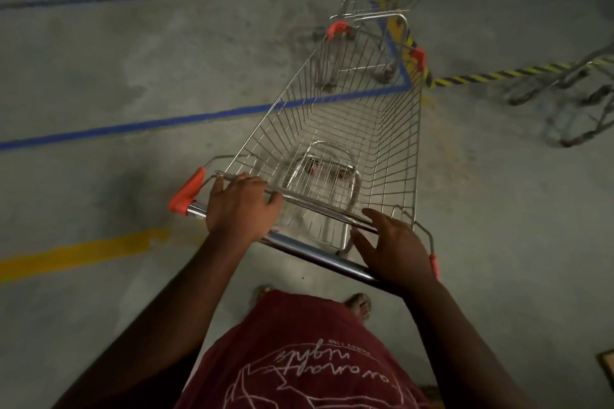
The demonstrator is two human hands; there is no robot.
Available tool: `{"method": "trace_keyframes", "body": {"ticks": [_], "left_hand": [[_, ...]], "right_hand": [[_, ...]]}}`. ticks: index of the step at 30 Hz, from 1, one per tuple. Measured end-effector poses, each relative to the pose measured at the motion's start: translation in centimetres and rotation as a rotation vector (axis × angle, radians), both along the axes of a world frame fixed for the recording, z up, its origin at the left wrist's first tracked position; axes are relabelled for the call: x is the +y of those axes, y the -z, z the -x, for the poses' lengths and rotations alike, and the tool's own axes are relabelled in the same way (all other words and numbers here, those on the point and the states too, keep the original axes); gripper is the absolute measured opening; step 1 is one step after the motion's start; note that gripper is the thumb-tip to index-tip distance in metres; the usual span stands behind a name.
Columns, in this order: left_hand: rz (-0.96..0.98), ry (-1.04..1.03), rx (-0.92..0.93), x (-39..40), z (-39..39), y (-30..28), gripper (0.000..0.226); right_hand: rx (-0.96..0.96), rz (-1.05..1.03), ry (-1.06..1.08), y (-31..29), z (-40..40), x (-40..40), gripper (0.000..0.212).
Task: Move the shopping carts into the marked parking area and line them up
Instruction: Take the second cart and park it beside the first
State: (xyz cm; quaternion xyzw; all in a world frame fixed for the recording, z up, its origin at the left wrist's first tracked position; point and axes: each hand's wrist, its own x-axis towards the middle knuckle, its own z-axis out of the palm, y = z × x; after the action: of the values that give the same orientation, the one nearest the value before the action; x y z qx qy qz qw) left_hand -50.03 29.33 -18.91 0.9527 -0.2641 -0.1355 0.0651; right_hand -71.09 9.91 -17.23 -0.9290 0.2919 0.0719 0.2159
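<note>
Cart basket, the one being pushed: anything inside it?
No goods visible in the cart basket; only the folded wire child-seat flap at the handle end. Floor and blue line show through the mesh. The left hand and right hand cover parts of the rear edge.

One wide-angle view looks from the person's head, forward and steeply down. It sits close above the hands and the cart handle (285, 244), with the shirt (299, 359) filling the bottom edge. The concrete floor (99, 53) stretches away toward the top edge, its straight blue lines (166, 123) bowed by the lens. No second view shares the scene.
</note>
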Motion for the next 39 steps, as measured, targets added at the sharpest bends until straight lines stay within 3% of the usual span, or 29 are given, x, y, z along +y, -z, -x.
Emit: {"method": "trace_keyframes", "body": {"ticks": [10, 14, 23, 29, 36, 39], "left_hand": [[0.061, -0.062, -0.067, 5.5, -3.1, -0.3, 0.06], [0.067, -0.081, -0.053, 6.2, -3.8, -0.6, 0.06], [0.05, -0.148, -0.008, 5.7, -6.2, -1.9, 0.058], [0.076, -0.266, -0.064, 4.9, -8.9, -2.1, 0.041], [0.024, -0.402, -0.012, 1.9, -14.2, -1.5, 0.052], [0.011, -0.441, 0.01, 0.1, -16.9, -1.6, 0.068]], "right_hand": [[-0.114, 0.22, 0.071, -1.4, -3.7, 5.4, 0.035], [-0.068, 0.226, 0.073, -1.8, -6.3, 4.7, 0.027], [-0.021, 0.201, -0.04, -2.2, -13.0, 1.9, 0.039], [-0.041, 0.128, -0.159, -2.2, -18.2, -0.3, 0.038], [-0.043, 0.066, -0.236, -1.9, -25.2, -4.3, 0.039], [-0.05, 0.049, -0.238, -1.6, -28.4, -6.3, 0.038]]}}
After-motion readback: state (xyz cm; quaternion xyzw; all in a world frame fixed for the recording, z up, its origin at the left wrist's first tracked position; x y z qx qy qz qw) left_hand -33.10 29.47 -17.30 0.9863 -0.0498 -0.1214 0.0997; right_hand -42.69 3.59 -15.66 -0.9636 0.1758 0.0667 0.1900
